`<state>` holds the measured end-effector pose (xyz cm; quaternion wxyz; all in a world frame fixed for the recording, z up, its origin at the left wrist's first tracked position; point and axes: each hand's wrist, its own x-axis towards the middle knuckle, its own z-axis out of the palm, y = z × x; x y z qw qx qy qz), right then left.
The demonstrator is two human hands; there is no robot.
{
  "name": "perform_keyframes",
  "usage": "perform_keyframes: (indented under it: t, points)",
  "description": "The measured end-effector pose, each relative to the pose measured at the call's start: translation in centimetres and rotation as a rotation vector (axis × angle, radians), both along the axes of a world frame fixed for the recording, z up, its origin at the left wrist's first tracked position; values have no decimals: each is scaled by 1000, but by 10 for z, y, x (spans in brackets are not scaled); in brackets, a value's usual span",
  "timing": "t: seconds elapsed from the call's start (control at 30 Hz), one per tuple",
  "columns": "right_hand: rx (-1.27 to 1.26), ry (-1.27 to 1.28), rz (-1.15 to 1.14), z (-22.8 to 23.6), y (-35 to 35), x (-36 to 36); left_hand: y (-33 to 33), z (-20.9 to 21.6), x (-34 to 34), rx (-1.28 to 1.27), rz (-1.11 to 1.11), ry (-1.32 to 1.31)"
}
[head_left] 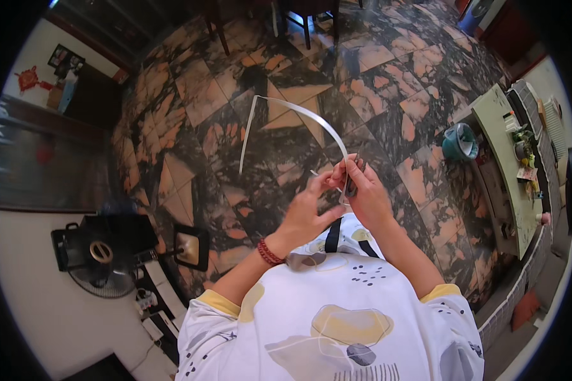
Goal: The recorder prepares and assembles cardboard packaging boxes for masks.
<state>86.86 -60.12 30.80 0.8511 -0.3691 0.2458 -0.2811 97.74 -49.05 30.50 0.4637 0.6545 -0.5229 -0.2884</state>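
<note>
A long, thin white plastic strip [324, 122] rises from my hands, arcs to the left and folds sharply at its far end, where a thinner length hangs down. My right hand [370, 198] is closed round the strip's near end, thumb on top. A slim dark metal tool lies along the same fingers; its kind is hard to make out. My left hand [304, 206] meets the right one, its fingertips curled at the strip and its thumb held away. A short white end pokes out beside the left fingers. Below the hands, a clear looped piece shows.
Marbled tiles [203, 89] cover the floor. On the right, a teal bin [459, 142] stands beside a low table [499, 117] with small items. At left are a black fan [105, 260] and a dark square-framed object [190, 247]. Chair legs [306, 32] stand far ahead.
</note>
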Motion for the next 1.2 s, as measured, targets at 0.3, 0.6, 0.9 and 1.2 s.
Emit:
perform_keyframes:
  t: [0.3,0.6,0.9,1.2]
  points:
    - [128,-122,-11,5,-214,131,-178,4,118,223,-203,814]
    - [117,-102,-32,15,-418,288,-284,25,259,158,228,809]
    - [59,295,199,-24,-535,434,-388,2,423,139,450,621]
    - [-101,497,256,-56,-669,548,-488,42,603,40,753,447]
